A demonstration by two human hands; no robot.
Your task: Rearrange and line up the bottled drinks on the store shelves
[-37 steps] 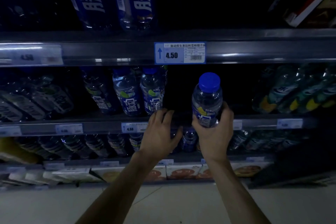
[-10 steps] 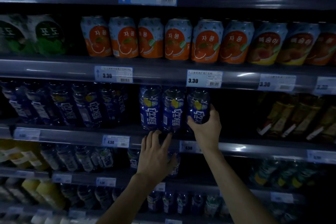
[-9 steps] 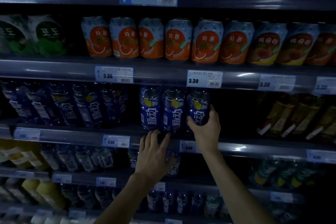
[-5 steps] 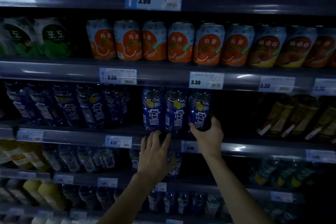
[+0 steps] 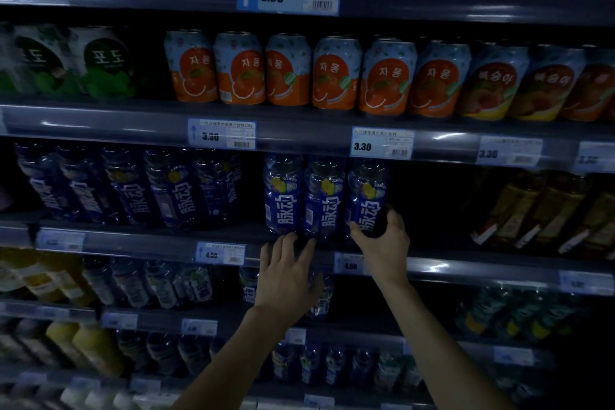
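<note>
Three blue-labelled drink bottles stand side by side on the middle shelf point(image 5: 299, 245). My right hand point(image 5: 382, 240) grips the base of the rightmost blue bottle point(image 5: 366, 196), which stands upright next to the middle blue bottle point(image 5: 324, 196) and the left blue bottle point(image 5: 283, 193). My left hand point(image 5: 286, 273) rests flat on the shelf's front rail below the left two bottles, fingers spread, holding nothing. Further left on the same shelf stands a darker row of blue bottles point(image 5: 133, 186).
Orange and peach cans point(image 5: 336, 73) fill the shelf above, with green cans point(image 5: 103, 60) at the left. Brown packs point(image 5: 549, 210) lean at the right, past a dark gap beside the held bottle. More bottles point(image 5: 139, 283) line the lower shelves. Price tags point(image 5: 381, 143) hang on the rails.
My right hand has slid down from the bottle's label to its base. The view has drifted slightly. My left hand stays on the rail.
</note>
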